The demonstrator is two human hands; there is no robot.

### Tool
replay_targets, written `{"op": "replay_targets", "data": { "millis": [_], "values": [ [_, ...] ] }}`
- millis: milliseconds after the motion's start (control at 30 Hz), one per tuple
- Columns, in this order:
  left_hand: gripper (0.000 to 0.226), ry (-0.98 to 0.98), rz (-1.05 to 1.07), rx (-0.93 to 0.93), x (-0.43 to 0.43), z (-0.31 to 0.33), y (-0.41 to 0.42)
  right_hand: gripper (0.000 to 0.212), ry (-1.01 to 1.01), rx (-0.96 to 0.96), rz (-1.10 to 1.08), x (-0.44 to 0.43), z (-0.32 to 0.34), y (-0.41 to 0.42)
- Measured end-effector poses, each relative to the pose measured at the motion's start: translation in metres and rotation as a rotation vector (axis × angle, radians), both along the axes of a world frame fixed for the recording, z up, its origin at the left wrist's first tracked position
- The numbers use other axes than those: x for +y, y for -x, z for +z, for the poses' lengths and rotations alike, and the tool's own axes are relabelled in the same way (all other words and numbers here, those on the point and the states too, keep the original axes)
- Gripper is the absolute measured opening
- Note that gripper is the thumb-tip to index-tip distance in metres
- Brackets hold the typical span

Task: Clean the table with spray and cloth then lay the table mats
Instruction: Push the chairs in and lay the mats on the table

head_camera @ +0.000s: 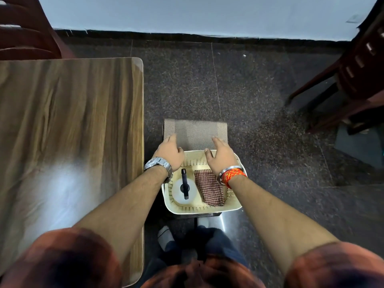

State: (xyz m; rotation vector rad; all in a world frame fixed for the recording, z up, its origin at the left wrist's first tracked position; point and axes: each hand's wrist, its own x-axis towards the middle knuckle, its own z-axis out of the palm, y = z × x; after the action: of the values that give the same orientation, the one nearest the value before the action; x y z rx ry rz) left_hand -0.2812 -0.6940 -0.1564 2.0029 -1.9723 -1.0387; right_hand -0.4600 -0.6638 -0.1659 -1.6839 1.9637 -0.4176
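Both hands: my left hand [169, 151] and right hand [220, 155] are out past the cream basket [207, 209], reaching for the stack of brown woven table mats [195, 132].
Grip: both grips are spread, fingers loose, pinching nothing yet. Left fingertips look like they're touching the near left corner of the mats; the right ones are at the near right edge, can't tell if they're actually touching.
Step, my guess: this is the mat part. Spray bottle [184, 189] and checked cloth [209, 188] are sitting side by side in the basket, so the cleaning gear looks done with.
Where the mats are: on some low stand on the floor side, just behind the basket, right of the wooden surface [68, 121]. Surface has no mats on it so far.
Mat orientation: lying flat, long axis running left to right across my view, long edge facing me.
Bottle: standing upright, nozzle pointing away from me.
Next move needs: close both grips on the two near corners, lift, then swing left over to the surface.
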Motion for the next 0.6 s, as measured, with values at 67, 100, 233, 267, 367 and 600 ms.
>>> {"op": "replay_targets", "data": {
  "millis": [67,100,233,267,367,600],
  "values": [
    [0.052,-0.021,0.036,0.017,-0.009,-0.003,0.0,0.055,-0.032,0.008,-0.007,-0.011,-0.004,0.007],
    [0.053,-0.025,0.041,0.013,-0.016,-0.005,0.001,0.055,-0.044,0.021,-0.002,-0.019,-0.007,0.012],
    [0.059,-0.024,-0.041,-0.077,-0.05,-0.02,0.005,0.056,-0.078,0.053,0.043,-0.056,-0.019,0.029],
    [0.06,-0.03,-0.072,-0.114,-0.06,-0.026,0.008,0.056,-0.088,0.057,0.057,-0.066,-0.023,0.033],
    [0.07,-0.057,-0.163,-0.214,-0.088,-0.042,0.017,0.058,-0.124,0.068,0.088,-0.094,-0.037,0.043],
    [0.085,-0.133,-0.29,-0.403,-0.137,-0.089,0.039,0.061,-0.192,0.118,0.234,-0.158,-0.085,0.062]
  ]
}}
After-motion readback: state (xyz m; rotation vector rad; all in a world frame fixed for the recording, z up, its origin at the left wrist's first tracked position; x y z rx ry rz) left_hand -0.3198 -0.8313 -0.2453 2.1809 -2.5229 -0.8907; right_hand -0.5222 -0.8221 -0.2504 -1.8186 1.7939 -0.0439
